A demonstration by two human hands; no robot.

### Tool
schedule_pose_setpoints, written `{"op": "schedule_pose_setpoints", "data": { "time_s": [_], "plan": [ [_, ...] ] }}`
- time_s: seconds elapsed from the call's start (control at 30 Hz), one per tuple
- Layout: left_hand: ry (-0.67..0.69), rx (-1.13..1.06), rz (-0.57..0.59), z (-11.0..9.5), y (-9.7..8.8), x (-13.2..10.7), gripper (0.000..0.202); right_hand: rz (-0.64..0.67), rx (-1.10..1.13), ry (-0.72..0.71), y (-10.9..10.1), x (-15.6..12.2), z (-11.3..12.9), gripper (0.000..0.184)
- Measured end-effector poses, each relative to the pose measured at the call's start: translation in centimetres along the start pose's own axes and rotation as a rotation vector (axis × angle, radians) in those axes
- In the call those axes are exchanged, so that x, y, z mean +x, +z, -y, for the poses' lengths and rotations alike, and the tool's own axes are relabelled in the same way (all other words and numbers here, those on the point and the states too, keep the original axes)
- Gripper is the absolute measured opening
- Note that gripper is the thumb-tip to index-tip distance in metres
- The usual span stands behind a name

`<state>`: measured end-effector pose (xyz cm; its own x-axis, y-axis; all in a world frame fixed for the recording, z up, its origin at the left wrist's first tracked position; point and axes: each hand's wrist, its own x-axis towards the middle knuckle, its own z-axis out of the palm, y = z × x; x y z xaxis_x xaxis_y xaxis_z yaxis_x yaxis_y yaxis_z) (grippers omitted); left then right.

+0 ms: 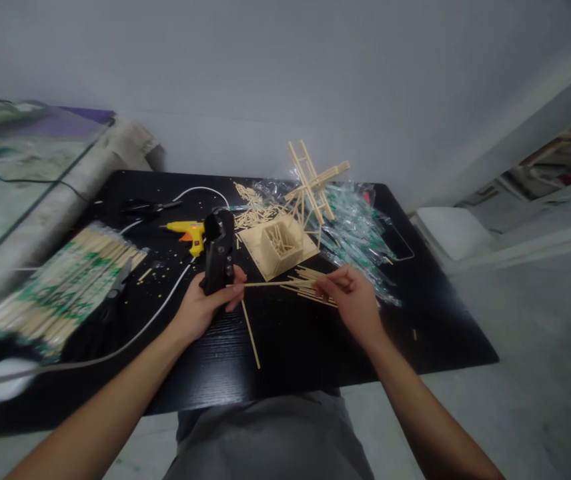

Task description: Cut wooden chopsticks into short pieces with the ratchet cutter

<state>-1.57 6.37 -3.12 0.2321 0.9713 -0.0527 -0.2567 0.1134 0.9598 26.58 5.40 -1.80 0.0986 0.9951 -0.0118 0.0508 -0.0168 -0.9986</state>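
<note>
My left hand [204, 303] is closed around a black cutter tool [217, 253] held upright over the black table [290, 347]. My right hand [350, 297] pinches a thin bamboo stick [275, 284] that runs level toward the cutter, its left end at my left thumb. Under my right hand lies a small pile of loose sticks [305, 280]. Another stick [251, 333] lies on the table below my left hand. Just beyond stands a small square stick-built box [278, 247] with a tilted stick frame [313, 180] behind it.
A yellow glue gun [190, 233] with a white cord [165, 300] lies left of the box. Wrapped chopstick packs [65, 287] sit at the left, empty clear-green wrappers [360, 230] at the right, scissors [145, 208] at the back. A white stool [448, 230] stands off the table's right.
</note>
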Motion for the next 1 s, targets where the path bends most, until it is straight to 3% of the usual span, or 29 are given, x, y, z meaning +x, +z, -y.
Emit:
{"op": "schedule_pose_setpoints", "data": {
  "time_s": [0.13, 0.23, 0.37, 0.47, 0.8, 1.0],
  "plan": [
    [0.031, -0.009, -0.111, -0.1, 0.0, 0.3, 0.025, 0.171, -0.132, 0.062, -0.7, -0.3, -1.4, 0.038],
    [0.075, 0.011, -0.161, -0.2, 0.1, 0.4, 0.024, 0.274, -0.314, 0.01, -0.9, -0.1, -1.9, 0.027],
    [0.119, 0.024, -0.256, -0.4, 0.3, 0.6, 0.023, 0.295, -0.629, -0.144, -1.8, 0.4, -1.8, 0.01],
    [0.108, -0.003, -0.293, -0.5, 0.5, 0.8, 0.024, 0.273, -0.809, -0.244, -2.7, 0.8, -1.6, 0.01],
    [0.08, 0.049, -0.202, -0.3, 0.8, 0.7, 0.029, 0.314, -1.072, -0.314, -3.3, 1.4, -1.9, 0.009],
    [0.072, 0.075, -0.209, 0.4, 0.4, 0.8, 0.026, 0.364, -1.152, -0.331, -3.2, 2.0, -2.0, 0.015]
  ]
}}
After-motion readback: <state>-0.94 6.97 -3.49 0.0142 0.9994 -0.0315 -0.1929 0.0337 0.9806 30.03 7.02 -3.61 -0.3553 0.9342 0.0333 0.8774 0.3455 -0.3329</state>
